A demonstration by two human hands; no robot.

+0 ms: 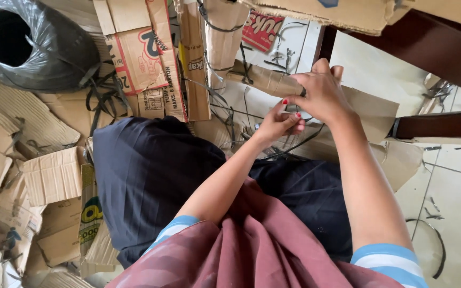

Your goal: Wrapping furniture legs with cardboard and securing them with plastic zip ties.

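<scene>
While seated low among scrap, with dark-trousered legs (156, 176) stretched over the floor (454, 202), seemingly keeping everything within arm's reach. Far left, a big roll of black strapping (33, 48) wrapped in clear film, lying on its side with the hollow core facing up, loose tails trailing toward the knees; probably parked there as the supply. Beside and below it, flattened cardboard pieces (54, 176) heaped on the floor, overlapping, some printed, some plain. Further right, more folded cardboard strips (196, 69) standing on end, bound with dark strap. At centre, left hand (278, 124) nearly shut, thumb and forefinger pinching a thin black strap (289, 149) just above the lap, red-painted nails showing. Touching it from above, right hand (321, 96) curled, fingertips pressed together on the same strap or its join; exact grip hidden by the knuckles. Behind both hands, a folded brown cardboard bundle (369, 114) lying across the lap's far edge, apparently held steady there by the strap drawn round it. Far right, a dark wooden furniture leg (438, 48), and stray strap offcuts (428, 234) scattered on pale tiles
</scene>
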